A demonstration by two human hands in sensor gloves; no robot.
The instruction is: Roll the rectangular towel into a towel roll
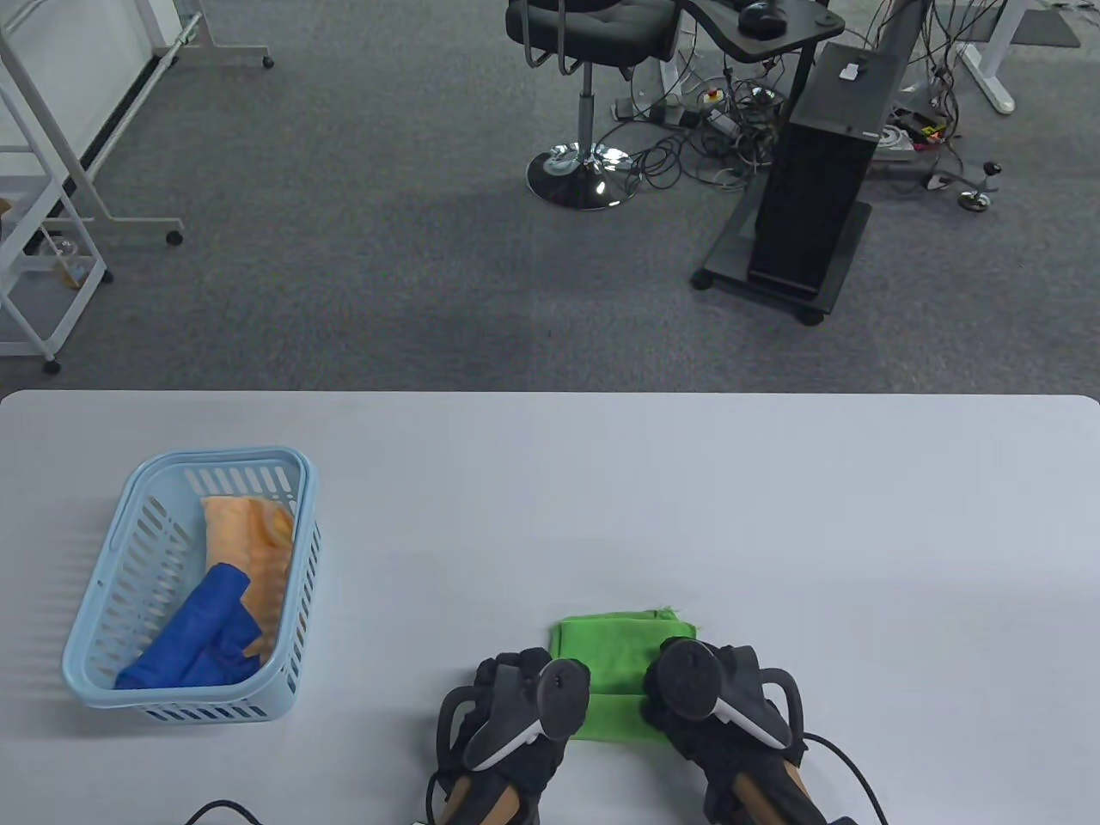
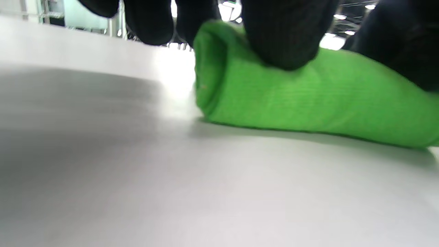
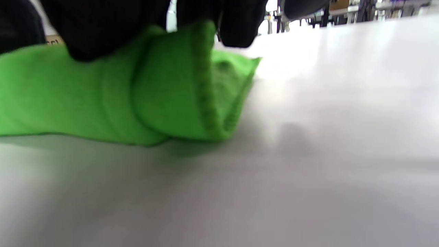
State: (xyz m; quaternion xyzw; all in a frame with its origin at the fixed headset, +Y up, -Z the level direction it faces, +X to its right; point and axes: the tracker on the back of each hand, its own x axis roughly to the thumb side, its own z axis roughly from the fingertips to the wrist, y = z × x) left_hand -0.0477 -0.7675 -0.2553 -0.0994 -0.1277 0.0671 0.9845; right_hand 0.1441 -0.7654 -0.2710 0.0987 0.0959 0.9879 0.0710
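Nearest the table's front edge, the left hand (image 1: pixel 524 705) and the right hand (image 1: pixel 713 700) sit side by side on the rolled near portion of the green towel (image 1: pixel 620 653), one at each end. Gloved fingers (image 2: pixel 281 37) are curled over the top of the roll, gripping it, probably so both ends turn evenly and the roll stays tight. Beyond the hands, a short unrolled stretch lies flat on the white table (image 1: pixel 773 516), so the rolling looks well advanced but unfinished. Farther left stands a light-blue slotted basket (image 1: pixel 103 627) holding a blue towel (image 1: pixel 198 636) and an orange towel (image 1: pixel 253 537). No legible writing appears anywhere.
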